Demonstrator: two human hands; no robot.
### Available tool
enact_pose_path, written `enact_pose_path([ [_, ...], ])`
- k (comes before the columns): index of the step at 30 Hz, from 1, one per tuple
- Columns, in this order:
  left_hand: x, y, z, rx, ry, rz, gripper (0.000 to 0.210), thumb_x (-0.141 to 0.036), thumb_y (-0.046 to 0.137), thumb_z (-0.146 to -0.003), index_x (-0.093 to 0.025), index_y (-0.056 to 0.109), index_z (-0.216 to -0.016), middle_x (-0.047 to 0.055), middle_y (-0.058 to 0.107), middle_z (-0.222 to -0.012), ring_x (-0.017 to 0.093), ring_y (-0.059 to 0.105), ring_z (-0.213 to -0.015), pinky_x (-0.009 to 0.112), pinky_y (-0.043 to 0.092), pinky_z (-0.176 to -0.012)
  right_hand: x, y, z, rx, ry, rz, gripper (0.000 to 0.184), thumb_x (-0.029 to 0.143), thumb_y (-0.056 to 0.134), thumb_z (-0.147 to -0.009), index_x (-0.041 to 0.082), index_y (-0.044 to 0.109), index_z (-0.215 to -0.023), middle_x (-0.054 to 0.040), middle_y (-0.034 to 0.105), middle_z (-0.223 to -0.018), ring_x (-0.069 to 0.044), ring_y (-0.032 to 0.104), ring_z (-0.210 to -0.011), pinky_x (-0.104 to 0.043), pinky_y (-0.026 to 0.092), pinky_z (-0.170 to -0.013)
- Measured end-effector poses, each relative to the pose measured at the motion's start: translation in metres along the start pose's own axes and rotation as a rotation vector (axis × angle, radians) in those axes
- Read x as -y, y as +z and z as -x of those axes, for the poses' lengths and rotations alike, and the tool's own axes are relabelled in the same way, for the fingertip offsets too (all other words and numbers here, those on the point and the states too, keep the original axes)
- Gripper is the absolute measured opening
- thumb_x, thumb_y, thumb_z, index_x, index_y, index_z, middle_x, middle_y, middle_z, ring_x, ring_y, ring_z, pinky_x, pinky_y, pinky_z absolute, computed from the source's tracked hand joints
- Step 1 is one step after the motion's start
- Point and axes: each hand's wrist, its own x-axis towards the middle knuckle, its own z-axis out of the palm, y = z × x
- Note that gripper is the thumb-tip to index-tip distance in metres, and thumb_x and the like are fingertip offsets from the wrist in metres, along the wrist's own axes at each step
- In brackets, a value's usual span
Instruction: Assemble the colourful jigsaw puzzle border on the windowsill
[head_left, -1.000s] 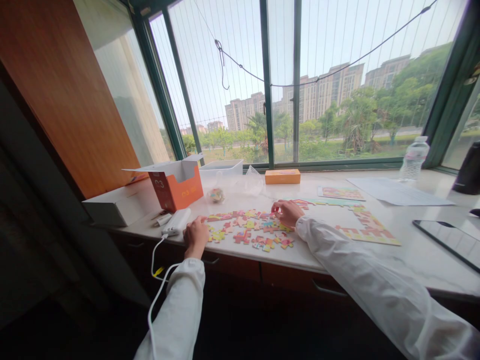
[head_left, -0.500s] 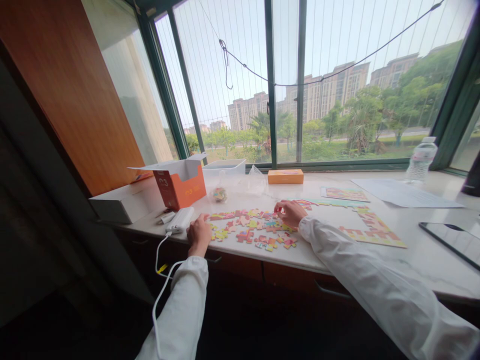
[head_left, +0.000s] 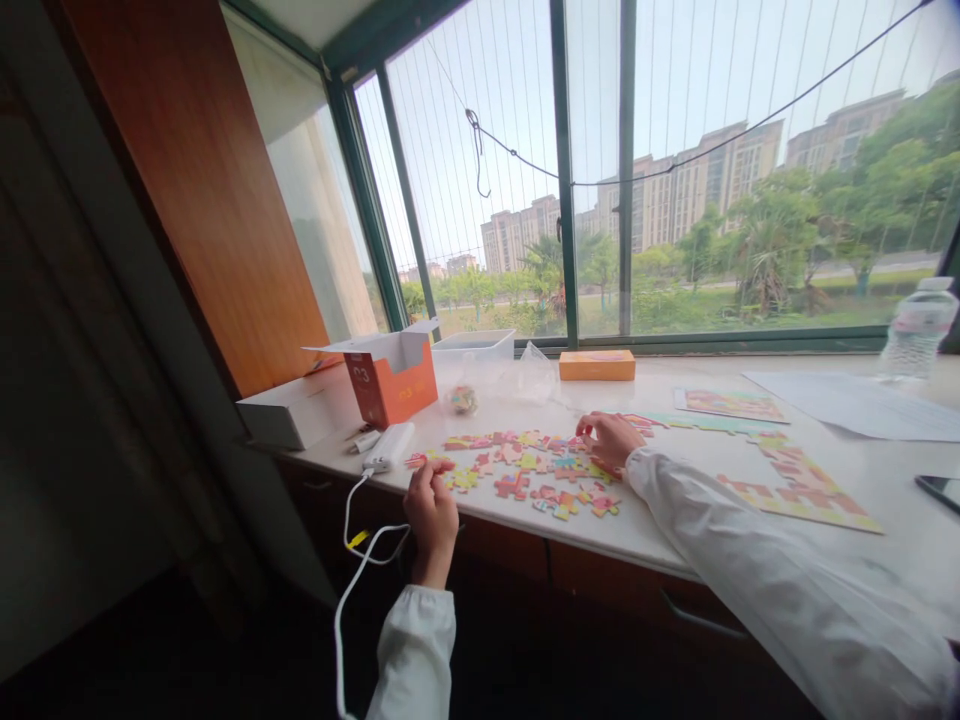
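Loose jigsaw puzzle pieces [head_left: 511, 485] in pink, red and yellow lie spread on the white countertop. My left hand [head_left: 433, 505] is at the counter's front edge, left of the pieces, its fingers curled together. Whatever it may hold is hidden. A reddish piece [head_left: 415, 460] shows just beyond its knuckles. My right hand [head_left: 613, 440] rests at the right end of the spread, fingers bent down with the tips drawn in among pieces; what lies between them is too small to make out. Right of it is a partly joined puzzle border [head_left: 817, 485].
A white power bank [head_left: 391, 447] with a cable hanging off the edge lies left. Behind stand an orange-red box [head_left: 391, 378], a clear tub [head_left: 480, 350], a bag of pieces [head_left: 463, 400] and an orange carton [head_left: 597, 365]. A picture card [head_left: 729, 404], paper [head_left: 862, 400] and bottle [head_left: 919, 330] are right.
The view has swung left, so everything sits further right. My left hand has drawn back slightly toward me, uncovering the reddish piece. My right hand stays about where it was over the pieces.
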Motion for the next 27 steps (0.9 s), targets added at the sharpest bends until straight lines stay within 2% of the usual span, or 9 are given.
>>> enact_pose_path([
  [4, -0.032, 0.001, 0.047, 0.188, 0.201, -0.014, 0.031, -0.021, 0.036, -0.094, -0.022, 0.066, -0.098, 0.008, 0.069, -0.101, 0.023, 0.062, -0.102, 0.039, 0.047, -0.093, -0.002, 0.001, 0.0, -0.005, 0.012, 0.004, 0.021, 0.024, 0.053, -0.085, 0.024, 0.071, -0.095, -0.0041, 0.07, -0.101, -0.018, 0.063, -0.086, -0.03, 0.041, -0.08],
  [8, -0.044, 0.001, 0.065, 0.253, 0.242, -0.168, 0.033, -0.024, 0.037, -0.096, -0.024, 0.066, -0.111, 0.008, 0.067, -0.117, 0.024, 0.058, -0.113, 0.043, 0.044, -0.096, -0.004, 0.002, 0.0, -0.01, 0.014, 0.011, 0.021, 0.025, 0.053, -0.085, 0.024, 0.071, -0.095, -0.0037, 0.07, -0.1, -0.018, 0.063, -0.086, -0.029, 0.041, -0.078],
  [12, -0.035, -0.005, 0.061, 0.191, 0.18, -0.388, 0.034, -0.028, 0.039, -0.097, -0.024, 0.067, -0.117, 0.009, 0.066, -0.124, 0.028, 0.056, -0.117, 0.048, 0.04, -0.097, -0.005, 0.003, -0.001, -0.016, 0.004, 0.009, 0.02, 0.025, 0.055, -0.084, 0.024, 0.072, -0.095, -0.0036, 0.071, -0.098, -0.018, 0.063, -0.085, -0.028, 0.04, -0.078],
  [15, -0.026, -0.008, 0.057, 0.183, 0.192, -0.452, 0.036, -0.031, 0.039, -0.097, -0.024, 0.067, -0.118, 0.009, 0.066, -0.126, 0.028, 0.055, -0.118, 0.048, 0.037, -0.1, -0.005, 0.003, -0.002, -0.003, 0.007, 0.008, 0.02, 0.025, 0.056, -0.084, 0.024, 0.072, -0.096, -0.0036, 0.071, -0.098, -0.018, 0.064, -0.085, -0.027, 0.04, -0.079],
  [21, -0.02, -0.006, 0.046, 0.235, 0.204, -0.52, 0.039, -0.037, 0.037, -0.099, -0.024, 0.065, -0.122, 0.009, 0.065, -0.128, 0.027, 0.052, -0.124, 0.049, 0.028, -0.109, -0.01, 0.001, -0.003, -0.004, 0.032, 0.023, 0.021, 0.025, 0.057, -0.084, 0.025, 0.072, -0.097, -0.0037, 0.071, -0.101, -0.017, 0.063, -0.084, -0.027, 0.041, -0.078],
  [27, -0.02, 0.001, 0.03, 0.305, 0.153, -0.541, 0.04, -0.04, 0.037, -0.099, -0.024, 0.066, -0.12, 0.009, 0.066, -0.128, 0.027, 0.05, -0.127, 0.05, 0.024, -0.112, -0.017, -0.005, -0.005, -0.045, 0.074, 0.027, 0.021, 0.024, 0.055, -0.085, 0.026, 0.072, -0.096, -0.0018, 0.071, -0.097, -0.017, 0.063, -0.085, -0.031, 0.039, -0.087],
])
